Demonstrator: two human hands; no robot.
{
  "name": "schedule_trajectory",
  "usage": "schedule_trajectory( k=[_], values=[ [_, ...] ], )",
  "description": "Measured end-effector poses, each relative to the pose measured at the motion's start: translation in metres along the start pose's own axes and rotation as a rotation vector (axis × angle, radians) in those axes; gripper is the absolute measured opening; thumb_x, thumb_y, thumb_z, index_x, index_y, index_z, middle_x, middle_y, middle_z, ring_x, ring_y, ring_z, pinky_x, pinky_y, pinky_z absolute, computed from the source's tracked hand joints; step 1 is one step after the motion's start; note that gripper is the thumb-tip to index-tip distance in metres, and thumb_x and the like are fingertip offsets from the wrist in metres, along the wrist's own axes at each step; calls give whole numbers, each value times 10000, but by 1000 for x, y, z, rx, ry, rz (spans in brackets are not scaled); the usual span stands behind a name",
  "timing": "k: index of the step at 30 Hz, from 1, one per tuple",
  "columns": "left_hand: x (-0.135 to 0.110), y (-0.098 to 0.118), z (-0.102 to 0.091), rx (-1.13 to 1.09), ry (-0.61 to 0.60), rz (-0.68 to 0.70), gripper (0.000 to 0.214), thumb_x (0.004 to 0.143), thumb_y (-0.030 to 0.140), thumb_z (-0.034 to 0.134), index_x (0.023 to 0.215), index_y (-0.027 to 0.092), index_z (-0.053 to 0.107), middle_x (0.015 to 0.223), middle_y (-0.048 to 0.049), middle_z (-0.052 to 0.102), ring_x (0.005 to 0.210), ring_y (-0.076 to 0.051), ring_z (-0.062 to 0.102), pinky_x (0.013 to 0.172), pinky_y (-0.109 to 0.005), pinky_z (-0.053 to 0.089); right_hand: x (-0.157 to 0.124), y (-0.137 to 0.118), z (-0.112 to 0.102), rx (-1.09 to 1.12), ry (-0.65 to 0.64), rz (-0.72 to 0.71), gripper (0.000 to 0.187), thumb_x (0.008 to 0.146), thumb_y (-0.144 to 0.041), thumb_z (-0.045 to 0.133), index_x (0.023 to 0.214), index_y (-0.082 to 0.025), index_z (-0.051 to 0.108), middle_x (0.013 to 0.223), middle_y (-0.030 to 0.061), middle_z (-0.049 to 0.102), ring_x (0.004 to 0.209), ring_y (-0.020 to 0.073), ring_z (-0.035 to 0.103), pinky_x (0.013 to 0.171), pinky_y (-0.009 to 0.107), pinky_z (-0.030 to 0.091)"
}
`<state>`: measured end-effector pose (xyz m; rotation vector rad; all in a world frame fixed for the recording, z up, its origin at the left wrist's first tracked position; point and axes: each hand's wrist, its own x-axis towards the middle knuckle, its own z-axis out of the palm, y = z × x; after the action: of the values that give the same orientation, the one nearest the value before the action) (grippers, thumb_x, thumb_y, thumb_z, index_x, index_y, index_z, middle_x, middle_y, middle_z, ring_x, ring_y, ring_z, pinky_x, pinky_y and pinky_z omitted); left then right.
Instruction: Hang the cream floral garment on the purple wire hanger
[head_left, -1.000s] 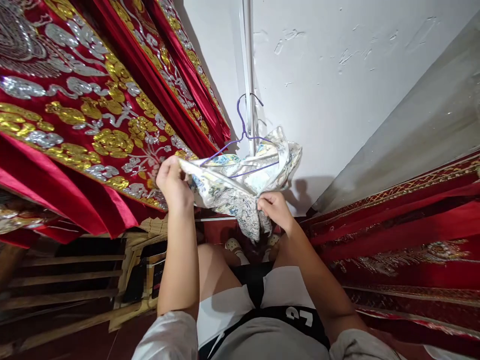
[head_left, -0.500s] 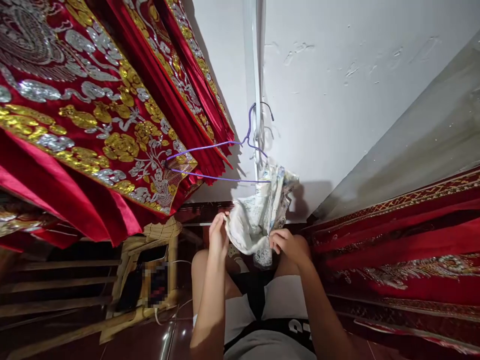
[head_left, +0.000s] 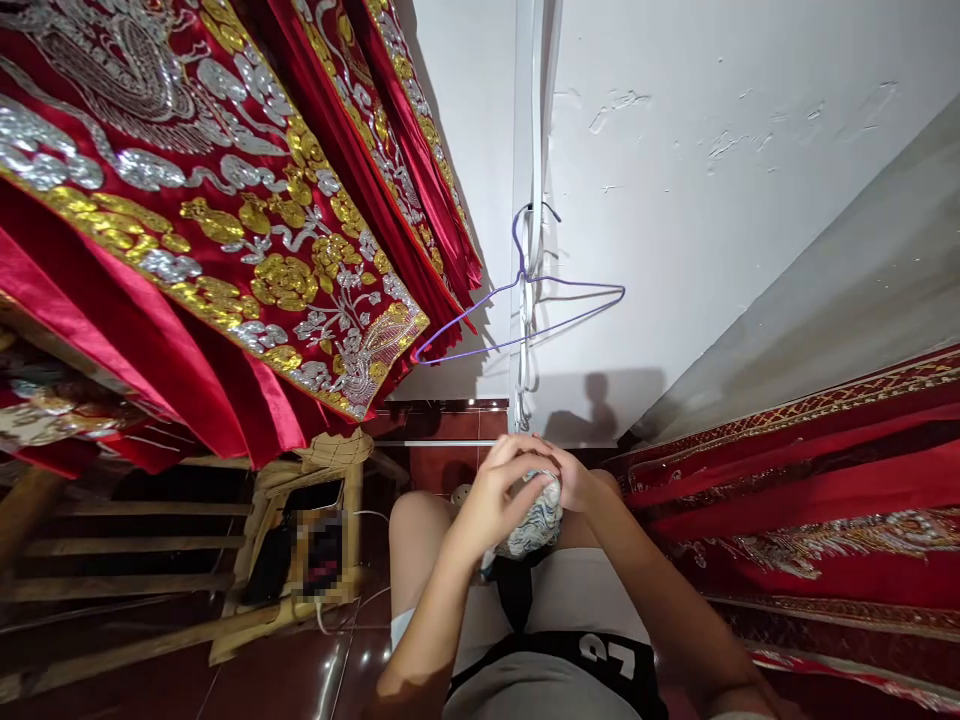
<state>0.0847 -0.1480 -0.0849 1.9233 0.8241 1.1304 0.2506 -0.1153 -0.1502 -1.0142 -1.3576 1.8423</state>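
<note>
A white garment with a blue-grey pattern (head_left: 531, 525) is bunched up over my lap between my knees; what kind of garment it is does not show. My left hand (head_left: 504, 492) curves over its top and left side, with thumb and fingers closed around it. From the right, my right hand (head_left: 576, 482) presses against the same bundle, its fingertips partly hidden behind my left hand. Ahead of both hands, a purple wire hanger (head_left: 480, 352) hangs bare and slightly tilted from a white strip on the wall.
Red costumes with gold and silver sequins (head_left: 285, 280) hang at the left. More red embroidered cloth (head_left: 825, 470) lies along the right. A bamboo chair (head_left: 240, 560) with a phone-like, pixelated object (head_left: 319, 555) stands at lower left. The white wall (head_left: 712, 230) rises in front.
The garment has come off the purple hanger and is now gathered in my lap. Both my hands have drawn together around it. The hanger has swung to hang freely.
</note>
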Motion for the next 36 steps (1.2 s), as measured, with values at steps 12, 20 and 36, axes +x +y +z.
schedule_trajectory(
  k=[12,20,36],
  values=[
    [-46,-53,-56,250,-385,-504,385,947,478,564,777,141,643,706,10,581,668,-140,475,651,-237,369,6,-127,-26,-649,233,-513,102,691,-161,639,770,-202,589,760,-10,598,713,153,527,693,276,414],
    [-42,-20,-108,462,-207,-430,489,992,519,467,654,170,518,623,13,496,625,-145,444,652,-260,333,76,-113,-68,-765,584,-449,482,888,-332,569,1355,-231,636,1132,85,730,998,279,655,930,401,498],
    [3,-32,-155,705,-27,-500,340,877,387,567,1091,225,775,1077,-135,774,1046,-348,700,979,-406,480,-21,-100,-77,-1008,360,-349,456,839,-442,677,1252,-269,591,588,-82,399,549,153,376,609,279,329]
  ],
)
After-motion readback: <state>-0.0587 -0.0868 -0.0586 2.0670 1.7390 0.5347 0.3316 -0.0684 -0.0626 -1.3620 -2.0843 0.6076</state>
